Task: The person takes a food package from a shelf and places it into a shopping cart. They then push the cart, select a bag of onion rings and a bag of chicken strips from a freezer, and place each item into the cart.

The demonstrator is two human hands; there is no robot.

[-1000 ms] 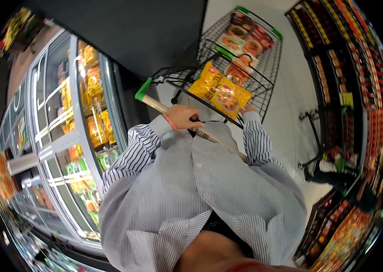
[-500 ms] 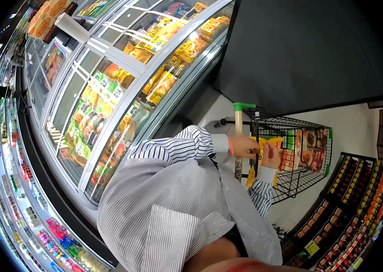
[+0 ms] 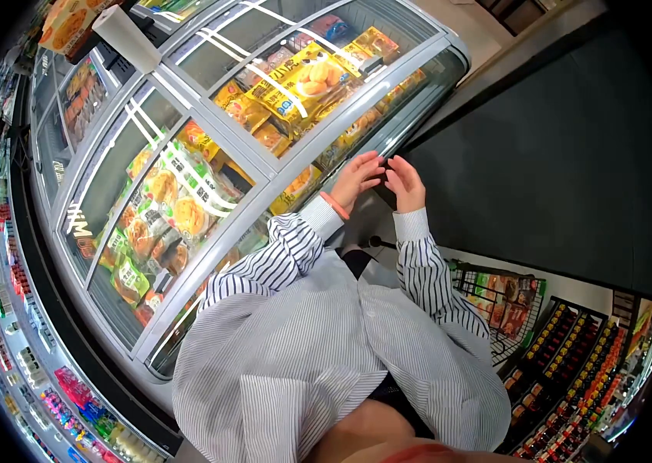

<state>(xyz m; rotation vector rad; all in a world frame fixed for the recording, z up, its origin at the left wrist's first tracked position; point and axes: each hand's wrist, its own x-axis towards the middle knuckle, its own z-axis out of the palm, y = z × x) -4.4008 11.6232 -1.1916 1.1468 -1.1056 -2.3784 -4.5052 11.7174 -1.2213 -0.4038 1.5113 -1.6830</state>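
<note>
My left hand (image 3: 354,182), with a coral band at its wrist, is raised in front of my chest near the edge of a glass-topped chest freezer (image 3: 264,185). Beside it, my right hand (image 3: 408,185) is held up with its palm turned inward. Both hands are empty, fingers parted and slightly curled, their tips close to each other. Under the freezer glass lie yellow bags of frozen food (image 3: 307,81) and green-and-white food bags (image 3: 179,197). The shopping cart (image 3: 499,282), partly hidden behind my right sleeve, holds several red and dark food packages (image 3: 507,297).
A large dark panel (image 3: 550,154) stands to the right of the freezer. Racks of jars (image 3: 565,370) fill the lower right. Along the left runs a long refrigerated shelf (image 3: 33,339) with many goods. A paper roll (image 3: 127,38) and a food box (image 3: 71,27) sit atop the freezer.
Both hands have left the cart and the yellow bag they were handling there, and moved up toward the freezer. My view has turned, so the cart is now lower and partly covered.
</note>
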